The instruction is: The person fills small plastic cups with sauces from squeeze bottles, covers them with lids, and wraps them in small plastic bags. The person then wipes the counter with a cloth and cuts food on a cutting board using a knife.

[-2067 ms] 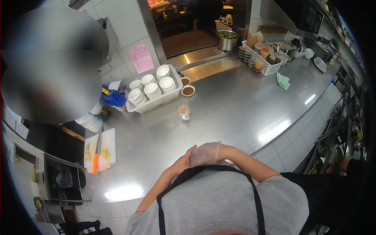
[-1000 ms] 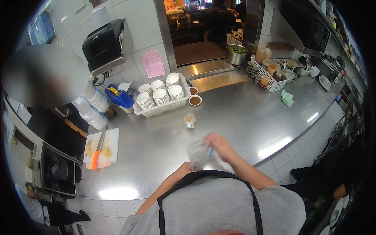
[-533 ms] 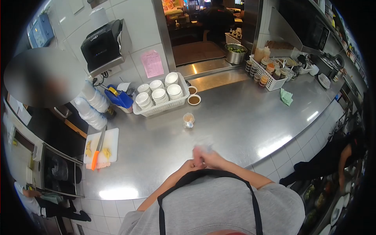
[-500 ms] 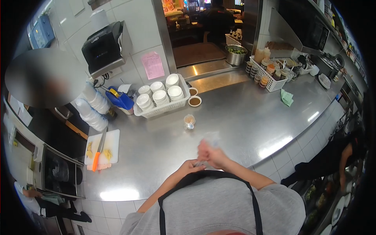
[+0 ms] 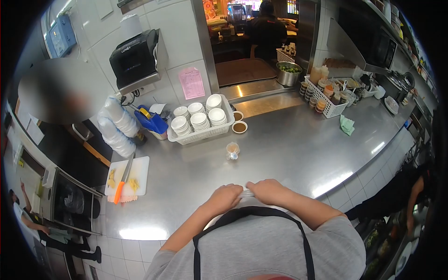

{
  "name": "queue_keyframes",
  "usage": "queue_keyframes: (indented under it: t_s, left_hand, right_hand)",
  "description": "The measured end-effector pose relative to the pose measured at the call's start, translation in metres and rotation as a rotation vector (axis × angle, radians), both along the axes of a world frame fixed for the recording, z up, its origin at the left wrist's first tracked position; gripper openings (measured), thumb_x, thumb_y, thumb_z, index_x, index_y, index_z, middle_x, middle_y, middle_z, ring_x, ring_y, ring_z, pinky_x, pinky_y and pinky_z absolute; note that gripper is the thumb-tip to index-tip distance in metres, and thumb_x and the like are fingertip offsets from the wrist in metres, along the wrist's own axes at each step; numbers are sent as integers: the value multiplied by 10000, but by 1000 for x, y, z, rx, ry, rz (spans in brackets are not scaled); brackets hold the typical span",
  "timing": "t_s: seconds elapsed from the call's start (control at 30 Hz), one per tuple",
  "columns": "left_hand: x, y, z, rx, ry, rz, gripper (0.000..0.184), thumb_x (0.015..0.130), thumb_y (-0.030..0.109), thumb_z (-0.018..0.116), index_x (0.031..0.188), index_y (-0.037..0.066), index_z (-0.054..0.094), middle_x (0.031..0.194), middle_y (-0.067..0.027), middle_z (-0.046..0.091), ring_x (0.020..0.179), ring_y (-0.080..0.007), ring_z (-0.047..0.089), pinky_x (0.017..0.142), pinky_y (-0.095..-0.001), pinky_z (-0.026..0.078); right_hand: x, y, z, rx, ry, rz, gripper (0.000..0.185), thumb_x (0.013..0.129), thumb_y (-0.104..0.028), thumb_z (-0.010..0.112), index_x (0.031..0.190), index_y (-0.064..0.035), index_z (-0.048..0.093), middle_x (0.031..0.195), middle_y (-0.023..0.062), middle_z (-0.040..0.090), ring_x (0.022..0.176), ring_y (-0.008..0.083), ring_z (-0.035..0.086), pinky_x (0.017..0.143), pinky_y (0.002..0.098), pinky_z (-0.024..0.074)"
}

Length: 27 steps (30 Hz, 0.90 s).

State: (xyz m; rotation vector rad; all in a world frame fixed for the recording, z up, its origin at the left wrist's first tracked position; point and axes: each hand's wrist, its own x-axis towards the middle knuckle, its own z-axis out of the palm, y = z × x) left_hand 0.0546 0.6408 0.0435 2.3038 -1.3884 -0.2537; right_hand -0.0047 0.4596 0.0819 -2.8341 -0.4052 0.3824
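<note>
Close to my body at the counter's near edge, my left hand [image 5: 226, 198] and my right hand [image 5: 269, 191] are both closed on a clear plastic bag [image 5: 247, 192], stretched between them. Its lower part is hidden behind my chest. Beyond them a small clear cup with light brown contents [image 5: 232, 149] stands on the steel counter [image 5: 289, 144]. Farther back, two bowls of brown sauce [image 5: 239, 127] sit beside a white basket [image 5: 201, 136] with stacks of small white bowls [image 5: 199, 120].
At the left lies a white cutting board [image 5: 144, 173] with an orange-handled knife [image 5: 120, 191] and yellow pieces. A condiment basket [image 5: 334, 110], a green cloth [image 5: 346, 125] and a metal pot [image 5: 289, 77] stand farther right. One person is at the right edge, others at the left.
My hands have come level, with the plastic now stretched between them; earlier my right hand was moving, blurred, above my left. The view has shifted slightly.
</note>
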Motion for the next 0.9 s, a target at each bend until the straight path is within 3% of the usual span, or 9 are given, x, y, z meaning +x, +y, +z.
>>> queue_keyframes:
  t_s: [0.13,0.23,0.3,0.5,0.6,0.67,0.77,0.83,0.9]
  left_hand:
    - [3,13,-6,94,53,124,128,768,80,547,888,39,560,911,-111,589,931,-297,550,776,-407,441]
    - [7,0,-22,-97,-103,55,190,749,62,573,938,52,578,957,-95,563,964,-272,520,805,-389,425]
    - [12,-5,-20,-268,133,73,200,737,62,607,936,53,593,954,-91,536,953,-266,491,818,-366,406]
    - [21,22,22,-353,359,177,174,823,165,653,916,26,607,913,-41,543,760,-142,540,635,-255,441]
    - [15,19,44,-506,828,176,138,830,155,653,885,35,615,892,-14,566,774,-115,549,645,-254,448]
    - [11,0,46,-894,1192,360,121,835,165,654,861,52,620,857,2,600,746,-76,540,660,-230,447]
    - [31,-37,11,-1398,1148,633,112,824,153,667,872,63,622,796,16,607,697,-75,536,639,-216,435]
    - [47,-36,-33,-1357,965,728,100,809,135,673,862,57,641,827,5,618,734,-78,542,626,-246,438]
    - [42,-29,-62,-868,270,789,102,789,136,690,816,45,655,818,-10,618,711,-82,539,610,-226,426]
  right_hand:
    - [-4,-1,5,124,34,174,248,915,-295,446,914,-60,524,770,154,623,780,344,606,682,459,461]
    - [-1,9,-3,277,-114,146,252,909,-292,460,868,-61,552,773,134,621,768,331,604,684,441,464]
    - [6,-3,7,239,-184,140,256,900,-302,477,850,-62,548,789,120,610,779,317,596,689,414,459]
    - [14,-64,34,376,-250,76,233,900,-278,495,844,-65,571,779,93,567,792,236,559,706,315,431]
    - [31,-71,19,695,-149,38,241,915,-271,486,851,-56,572,755,67,547,751,195,543,692,316,421]
    - [54,-63,-26,1005,-22,-91,281,925,-291,476,851,-36,565,738,39,530,704,165,528,664,325,424]
    - [61,-2,-75,1152,216,-373,301,924,-295,462,874,-21,574,800,88,598,724,210,579,649,340,461]
    - [56,25,-87,857,18,-291,292,919,-300,461,883,-36,579,790,117,609,708,252,586,639,358,467]
    - [53,26,-80,564,-186,-217,285,915,-306,460,892,-51,584,779,146,620,692,294,594,629,375,473]
